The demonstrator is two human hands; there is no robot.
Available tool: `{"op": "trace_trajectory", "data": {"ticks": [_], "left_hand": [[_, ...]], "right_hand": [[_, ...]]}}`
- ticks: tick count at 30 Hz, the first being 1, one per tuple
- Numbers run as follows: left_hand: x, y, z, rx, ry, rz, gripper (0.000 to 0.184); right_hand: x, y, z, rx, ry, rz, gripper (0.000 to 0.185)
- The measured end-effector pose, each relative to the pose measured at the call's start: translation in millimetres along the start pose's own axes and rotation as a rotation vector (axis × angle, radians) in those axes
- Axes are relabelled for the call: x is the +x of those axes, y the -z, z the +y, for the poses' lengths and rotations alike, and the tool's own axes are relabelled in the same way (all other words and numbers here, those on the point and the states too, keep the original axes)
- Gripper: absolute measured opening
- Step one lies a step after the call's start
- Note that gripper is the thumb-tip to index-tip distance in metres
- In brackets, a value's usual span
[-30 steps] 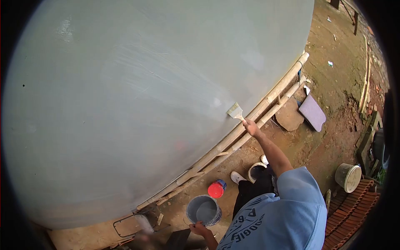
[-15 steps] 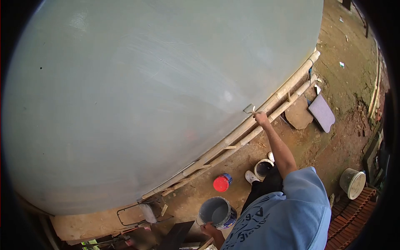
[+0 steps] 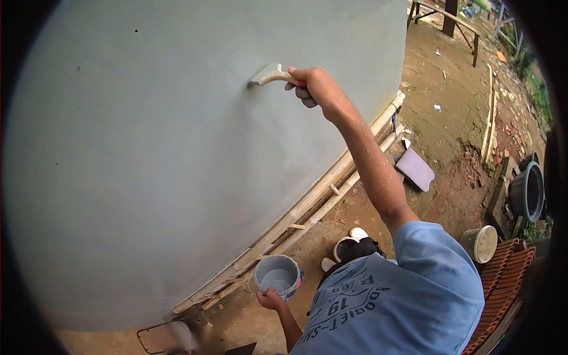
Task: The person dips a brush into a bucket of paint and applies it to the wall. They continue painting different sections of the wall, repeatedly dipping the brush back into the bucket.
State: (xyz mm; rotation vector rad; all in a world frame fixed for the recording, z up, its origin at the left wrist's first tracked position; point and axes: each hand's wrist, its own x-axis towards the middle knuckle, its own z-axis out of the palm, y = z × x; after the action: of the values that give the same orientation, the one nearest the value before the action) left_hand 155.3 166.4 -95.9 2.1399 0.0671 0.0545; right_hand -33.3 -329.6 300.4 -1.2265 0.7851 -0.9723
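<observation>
My right hand [image 3: 315, 87] is closed round the handle of a wide paintbrush [image 3: 271, 74], whose bristles touch the grey-green wall [image 3: 148, 148] in its upper part. Light specks dot my right forearm. Low in the view, my left hand [image 3: 271, 299] grips the near rim of a paint bucket [image 3: 277, 273] with grey liquid inside.
A bamboo ladder [image 3: 319, 204] lies along the wall's base. Beyond it is a purple board [image 3: 415, 170] on the dirt ground. A white-lidded bucket [image 3: 479, 244], stacked roof tiles [image 3: 503, 278] and a grey tub [image 3: 526, 192] stand at the right. A wooden bench [image 3: 449, 18] is farther back.
My right hand has moved the brush from the wall's lower edge, beside the bamboo, up and left across the wall. The view has shifted; my left hand still holds the bucket.
</observation>
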Motion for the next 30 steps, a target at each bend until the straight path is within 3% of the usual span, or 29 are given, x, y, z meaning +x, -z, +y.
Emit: {"op": "trace_trajectory", "data": {"ticks": [6,10,13,16,20,23,25,28,30], "left_hand": [[-2.1,-4.8,8.8,-0.064,-0.037,-0.007,0.03],[-15.2,1.2,10.9,-0.07,0.033,-0.03,0.03],[-29.4,10.0,3.1,-0.038,0.09,-0.019,0.031],[-40.0,27.3,-17.7,-0.005,0.135,0.007,0.033],[-53.0,66.1,-54.4,0.102,0.194,-0.026,0.035],[-53.8,81.0,-54.4,0.131,0.399,-0.023,0.03],[-45.2,97.9,-86.1,0.04,0.551,0.031,0.025],[-42.1,136.1,-119.4,-0.098,0.781,0.111,0.039],[-46.4,133.4,-102.5,0.019,0.659,0.045,0.043]], "right_hand": [[0.8,-57.5,-112.4,0.134,0.56,-0.186,0.039],[37.1,-82.3,-87.2,0.011,0.574,-0.121,0.044],[67.4,-82.4,12.8,-0.063,0.458,-0.03,0.049],[84.3,-57.1,171.3,0.041,0.416,-0.041,0.043],[50.1,-6.8,379.4,-0.017,0.232,-0.016,0.043],[16.8,23.9,512.9,-0.134,0.01,0.022,0.044],[1.4,41.5,567.6,-0.276,-0.121,0.05,0.044],[-14.9,56.7,625.6,-0.405,-0.252,0.113,0.042],[-23.3,65.1,648.0,-0.536,-0.454,0.091,0.045]]}}
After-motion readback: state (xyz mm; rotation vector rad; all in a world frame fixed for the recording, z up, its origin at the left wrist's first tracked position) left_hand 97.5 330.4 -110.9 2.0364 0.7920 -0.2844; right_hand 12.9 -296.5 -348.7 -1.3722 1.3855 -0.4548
